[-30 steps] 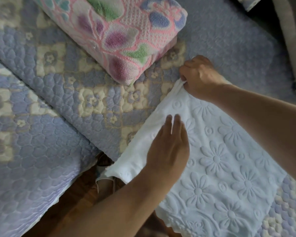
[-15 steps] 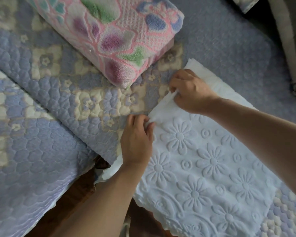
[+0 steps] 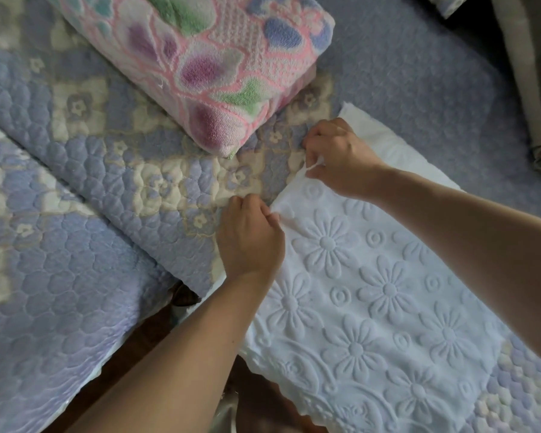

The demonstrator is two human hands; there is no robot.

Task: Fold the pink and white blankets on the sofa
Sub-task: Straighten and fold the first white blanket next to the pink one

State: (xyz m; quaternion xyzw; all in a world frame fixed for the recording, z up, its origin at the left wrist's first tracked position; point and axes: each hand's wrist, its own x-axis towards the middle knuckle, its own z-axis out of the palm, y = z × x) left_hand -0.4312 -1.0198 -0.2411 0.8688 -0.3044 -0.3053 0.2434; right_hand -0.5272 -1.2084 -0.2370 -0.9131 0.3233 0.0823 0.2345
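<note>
The white blanket (image 3: 372,301), embossed with flowers, lies spread over the sofa seat at lower right, its scalloped edge hanging off the front. My left hand (image 3: 250,239) pinches its left edge near the top corner. My right hand (image 3: 338,157) grips the same edge a little farther back, bunching the cloth. The pink blanket (image 3: 206,60), with purple, green and blue patches, sits folded into a thick block at upper centre, just beyond both hands and not touching them.
A quilted lavender and cream cover (image 3: 85,189) drapes the sofa seats. A dark gap (image 3: 156,339) between two seat sections shows brown floor. A grey upright object (image 3: 525,67) stands at the far right.
My left hand left the blanket's surface, slid up to its left edge and pinched it. My right hand shifted slightly along that edge, keeping its grip. The white cloth lies flatter.
</note>
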